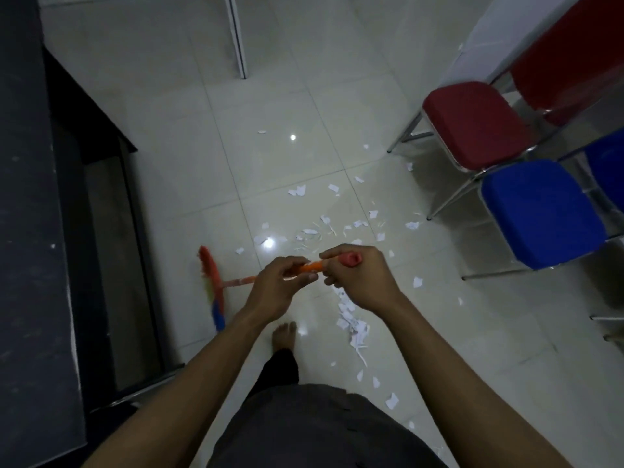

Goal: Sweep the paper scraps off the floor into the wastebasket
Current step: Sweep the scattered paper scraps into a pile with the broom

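- The right hand curled round the red end of the broom; the left hand gripped the orange handle just beside it.
- One broom: probably light, with a stiff handle and soft bristles. Hands set wider apart would likely steer it better.
- Its head sat low to the left, apart from the scraps.
- Scraps: dozens, featherlight, likely to scatter; they lay thickest beside the foot.
- No wastebasket showed.

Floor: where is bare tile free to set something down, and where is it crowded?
Free: tile between the dark cabinet and white table leg, and between that leg and the red chair. Crowded: paper scraps between blue chair and bare foot.
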